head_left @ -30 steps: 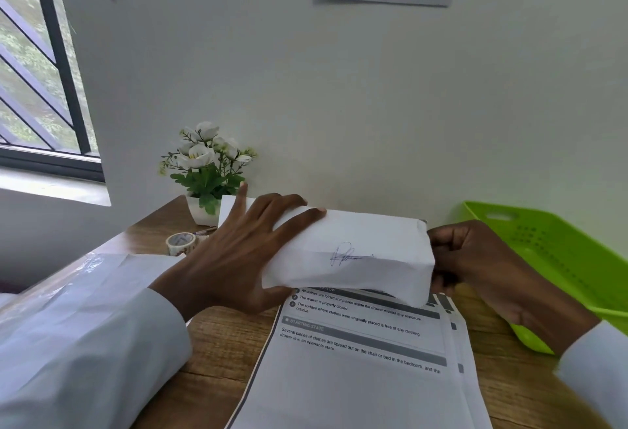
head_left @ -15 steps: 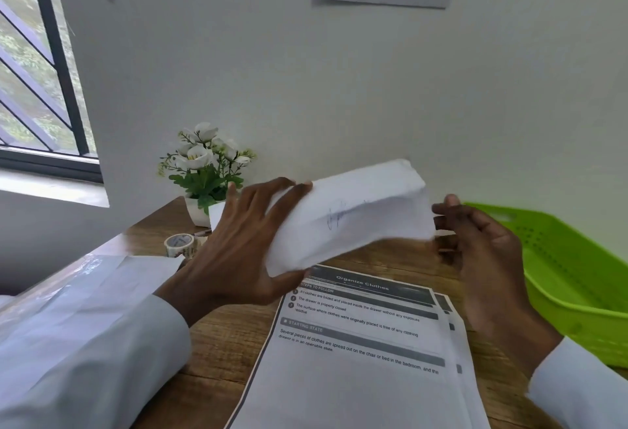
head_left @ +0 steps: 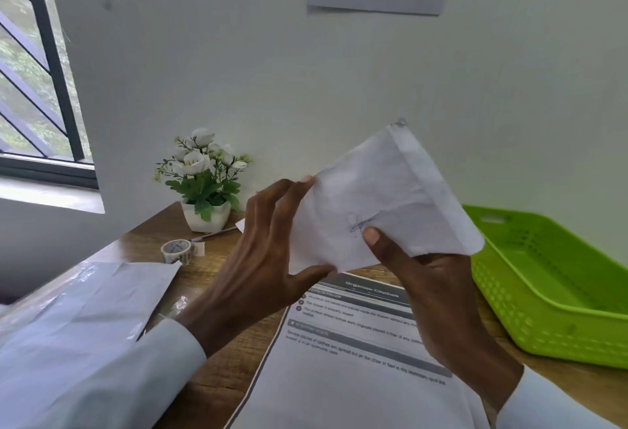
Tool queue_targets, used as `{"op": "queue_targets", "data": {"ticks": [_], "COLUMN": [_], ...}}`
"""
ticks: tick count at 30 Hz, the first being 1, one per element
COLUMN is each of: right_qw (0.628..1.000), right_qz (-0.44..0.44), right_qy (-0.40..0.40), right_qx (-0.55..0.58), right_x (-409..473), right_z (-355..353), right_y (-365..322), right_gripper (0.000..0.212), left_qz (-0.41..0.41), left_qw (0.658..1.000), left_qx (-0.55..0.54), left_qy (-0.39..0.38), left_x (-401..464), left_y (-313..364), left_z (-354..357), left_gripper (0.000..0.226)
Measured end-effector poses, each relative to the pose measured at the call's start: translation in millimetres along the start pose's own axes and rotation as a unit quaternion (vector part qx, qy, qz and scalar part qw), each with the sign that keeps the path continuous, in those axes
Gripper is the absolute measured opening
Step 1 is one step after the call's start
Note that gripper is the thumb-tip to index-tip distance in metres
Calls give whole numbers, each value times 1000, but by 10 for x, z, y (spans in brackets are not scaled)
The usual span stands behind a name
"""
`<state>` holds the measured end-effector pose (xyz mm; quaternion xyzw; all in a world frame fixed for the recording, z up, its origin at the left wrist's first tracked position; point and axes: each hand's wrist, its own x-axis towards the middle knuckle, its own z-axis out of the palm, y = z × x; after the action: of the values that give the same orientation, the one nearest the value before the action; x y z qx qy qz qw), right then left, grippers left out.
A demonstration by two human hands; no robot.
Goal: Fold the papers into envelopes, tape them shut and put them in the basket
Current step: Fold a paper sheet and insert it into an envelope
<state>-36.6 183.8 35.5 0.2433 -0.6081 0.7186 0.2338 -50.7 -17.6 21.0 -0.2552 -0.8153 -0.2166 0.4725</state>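
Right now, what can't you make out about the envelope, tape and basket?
Head view only:
- folded envelope: far face hidden; taped or not, cannot tell.
- right hand: fingers hidden behind the envelope.
- green basket: right end cut off by the frame edge.
- printed sheets: text blurred.
- tape roll: print too small.

Lighting: soft daylight from the window at left; wall evenly lit, dimmer toward the right. Shadows: faint, diffuse. Glare: none. Sharpness: printed sheets blurred, text unreadable. Distortion: wide-angle bending at edges.
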Motion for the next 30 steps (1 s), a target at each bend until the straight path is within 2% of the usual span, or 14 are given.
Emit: {"op": "queue_targets", "data": {"ticks": [3, 5, 8, 10, 13, 15, 17, 19, 23, 26, 30], "right_qw": [998, 995, 983, 970, 955, 949, 958, 971, 979, 986, 986], "right_qz": [-54, -90, -161, -189, -189, -178, -137, -100, -93, -63, -95], "right_qy": [14, 3, -79, -144, -173, -179, -172, -158, -132, -105, -59], "right_qx": [-16, -44, -42, -58, -147, -191, -186, -150, -127, -114, -127], "right_x": [80, 121, 158, 179, 219, 231, 251, 270, 263, 272, 272], "right_z": [-76, -93, -152, -223, -295, -306, -313, -334, -341, -347, -338], "right_y": [-45, -78, -90, -43, 28, 49, 57, 61, 27, 37, 15], "right_gripper": [29, 28, 38, 22, 28, 21, 24, 21, 16, 25, 22], "left_qz": [-25, -32, 8, 56, 96, 83, 44, 5, -29, -54, -72], "left_qw": [998, 997, 995, 990, 984, 985, 987, 987, 981, 972, 956], "left_qx": [-49, -71, -58, -54, -83, -117, -132, -142, -171, -198, -249], "left_qy": [12, 26, 79, 116, 123, 101, 82, 77, 92, 116, 141], "left_x": [5, 17, 48, 60, 55, 33, 23, 27, 58, 40, 32], "left_y": [27, 48, 92, 116, 165, 193, 202, 190, 186, 192, 209], "left_z": [-19, -54, -113, -141, -143, -120, -95, -87, -123, -122, -109], "left_gripper": [89, 79, 56, 40, 26, 16, 11, 12, 11, 19, 60]}}
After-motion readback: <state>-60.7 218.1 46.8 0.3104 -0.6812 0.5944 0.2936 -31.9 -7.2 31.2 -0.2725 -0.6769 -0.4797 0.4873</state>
